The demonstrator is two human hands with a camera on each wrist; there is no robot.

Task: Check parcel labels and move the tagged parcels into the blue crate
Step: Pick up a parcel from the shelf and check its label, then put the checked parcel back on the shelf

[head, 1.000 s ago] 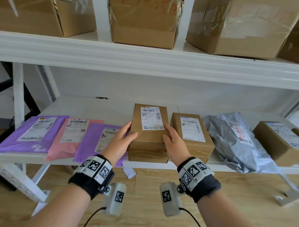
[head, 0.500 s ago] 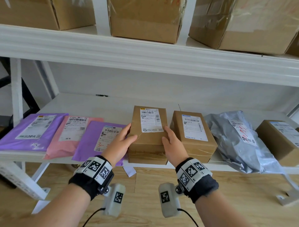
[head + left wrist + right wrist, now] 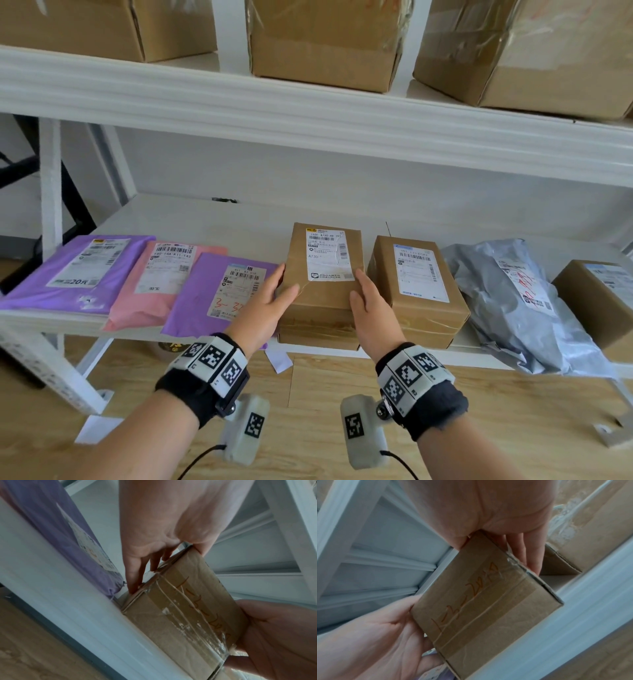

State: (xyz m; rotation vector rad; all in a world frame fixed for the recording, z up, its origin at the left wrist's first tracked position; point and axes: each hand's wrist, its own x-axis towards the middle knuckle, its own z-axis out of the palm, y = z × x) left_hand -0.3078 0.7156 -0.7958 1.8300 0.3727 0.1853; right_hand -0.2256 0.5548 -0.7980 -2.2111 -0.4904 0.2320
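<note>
Currently, both hands clamp one brown cardboard parcel [image 3: 323,284] at the front edge of the lower shelf [image 3: 212,219]. The left hand [image 3: 265,306] sets its thumb on the parcel's top face and its fingers [image 3: 135,574] down the left side; this grip is closed on the parcel. The right hand [image 3: 371,315] mirrors it, thumb on top and fingers [image 3: 531,555] along the right side, also gripping the parcel. A white shipping label [image 3: 327,255] with barcodes faces up on the top face. The front face carries clear tape and an orange handwritten marking [image 3: 465,595]. Just left of the parcel lies a purple mailer [image 3: 212,294] with red handwriting on its label, then a pink mailer [image 3: 161,281], then a second purple mailer [image 3: 78,270]. Just right of it stands another brown box [image 3: 418,291], followed by a grey poly bag [image 3: 513,298] and a further box [image 3: 599,298] at the frame edge. Large cartons [image 3: 325,37] occupy the upper shelf.
</note>
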